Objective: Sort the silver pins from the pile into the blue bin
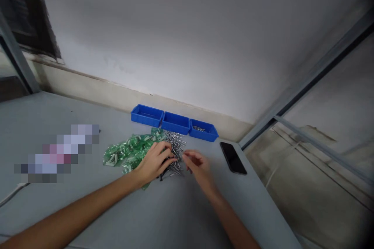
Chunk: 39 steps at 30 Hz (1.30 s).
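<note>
A loose heap of long silver screws (175, 144) lies on the grey table. Over its near left side reaches my left hand (154, 161), its thumb and fingers bent together among the screws. What sits between those fingertips is too small to make out. To the right of the heap, my right hand (200, 165) has its fingers curled in toward the thumb; anything in that pinch is hidden. Green-printed clear plastic packets (128, 149) with small pale parts inside are piled left of the screws, partly behind my left hand and against the heap.
Three blue trays stand in a row by the wall: a left tray (147, 120), a middle tray (175, 128) and a right tray (203, 135) holding some screws. A black phone (233, 158) lies near the table's right edge. A blurred-out object (58, 153) is at left.
</note>
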{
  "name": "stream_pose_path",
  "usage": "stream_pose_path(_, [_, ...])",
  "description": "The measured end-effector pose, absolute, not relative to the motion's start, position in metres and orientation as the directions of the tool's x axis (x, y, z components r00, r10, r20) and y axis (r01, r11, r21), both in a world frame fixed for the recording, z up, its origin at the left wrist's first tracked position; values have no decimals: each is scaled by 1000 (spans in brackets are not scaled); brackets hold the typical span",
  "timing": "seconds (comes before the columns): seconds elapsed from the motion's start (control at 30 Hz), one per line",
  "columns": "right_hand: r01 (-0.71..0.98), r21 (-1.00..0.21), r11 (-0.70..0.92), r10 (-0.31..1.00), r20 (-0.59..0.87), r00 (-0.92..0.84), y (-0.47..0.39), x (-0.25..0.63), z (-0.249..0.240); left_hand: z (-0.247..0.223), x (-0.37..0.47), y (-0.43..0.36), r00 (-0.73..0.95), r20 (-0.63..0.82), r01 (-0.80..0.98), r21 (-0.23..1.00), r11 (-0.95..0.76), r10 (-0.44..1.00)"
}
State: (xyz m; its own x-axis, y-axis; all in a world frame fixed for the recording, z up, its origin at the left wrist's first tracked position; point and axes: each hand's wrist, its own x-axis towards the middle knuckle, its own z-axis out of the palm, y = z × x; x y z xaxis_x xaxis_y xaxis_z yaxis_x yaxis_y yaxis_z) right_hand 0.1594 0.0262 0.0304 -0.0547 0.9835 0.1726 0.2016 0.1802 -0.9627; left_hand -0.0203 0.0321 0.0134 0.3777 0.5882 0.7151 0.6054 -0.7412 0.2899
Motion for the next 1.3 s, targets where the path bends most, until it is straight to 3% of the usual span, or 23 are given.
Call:
stream_pose_path(0.1, [251,-934,254,967,238,-93,24,154,33,9,-21,31,431,707,606,234,-760,561])
stream_pose_path(0.2, [247,-950,193,981,177,-84,27,153,31,10,-20,26,430,717,624,203,-754,549])
stream_pose_path(0.33, [211,-976,56,996,69,58,46,169,21,8,-19,18,426,760,607,162,-778,491])
stream_pose_path(0.47, [230,-971,69,980,109,165,80,196,16,-3,-19,15,549,772,485,17,-875,320])
stream_pose_path(0.63, [201,-971,127,929,188,320,124,220,36,-10,-21,16,629,712,457,-15,-889,311])
stream_pose_path(0.73, [213,-974,76,978,115,174,129,219,47,-7,-23,16,663,684,458,-48,-888,305])
stream_pose_path(0.83, [373,-926,60,994,20,-111,107,208,47,-3,-24,14,676,666,465,-56,-883,314])
stream_pose_path(0.9, [497,-859,127,960,-19,-278,84,199,42,-1,-23,13,672,669,462,-44,-886,318])
stream_pose_path(1.0, [613,-709,350,901,74,-428,55,190,35,1,-21,10,663,681,440,-19,-898,311])
stream_pose_path(1.1, [648,-608,459,865,139,-482,44,188,25,0,-20,7,670,679,423,-17,-906,300])
stream_pose_path(1.3, [659,-570,491,867,246,-433,48,186,5,-3,-21,9,689,655,443,-41,-895,311])
